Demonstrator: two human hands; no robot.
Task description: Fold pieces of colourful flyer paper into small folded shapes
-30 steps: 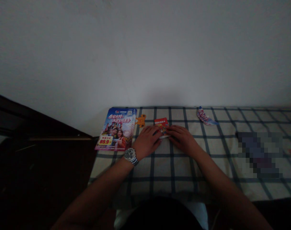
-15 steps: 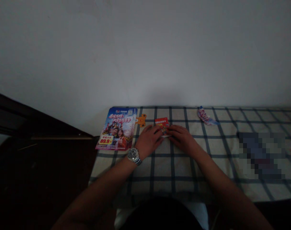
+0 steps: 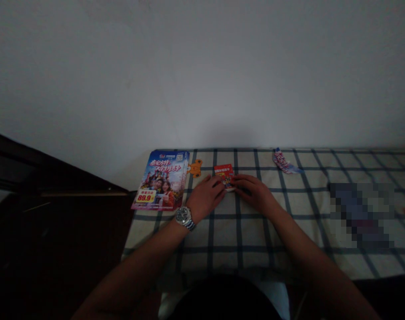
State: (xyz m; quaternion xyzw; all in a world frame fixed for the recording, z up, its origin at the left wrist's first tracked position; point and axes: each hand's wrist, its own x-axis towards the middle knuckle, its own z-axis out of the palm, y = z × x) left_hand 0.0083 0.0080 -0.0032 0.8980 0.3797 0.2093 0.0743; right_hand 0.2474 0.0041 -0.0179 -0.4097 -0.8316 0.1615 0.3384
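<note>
A small red printed leaflet (image 3: 226,172), perhaps folded, lies flat on the checked cloth near the wall. My left hand (image 3: 207,195), with a metal watch (image 3: 185,218) on its wrist, grips its lower left side with bent fingers. On the opposite side, the fingertips of my right hand (image 3: 254,191) pinch the leaflet's right edge. The fingers cover part of its lower half, and a white edge shows at the bottom. Just left of my hands is a stack of glossy flyers (image 3: 160,178) with blue and pink print.
An orange bear-shaped cutout (image 3: 195,169) lies beside the flyers. Toward the right are a crumpled printed paper (image 3: 282,161) and a dark blurred-out object (image 3: 360,215). The checked cloth (image 3: 222,235) covers the table, which meets a pale wall (image 3: 202,80). The table's left edge borders dark floor.
The view has shifted very slightly. Both hands stay on the red leaflet in nearly the same place, with only small finger movement.
</note>
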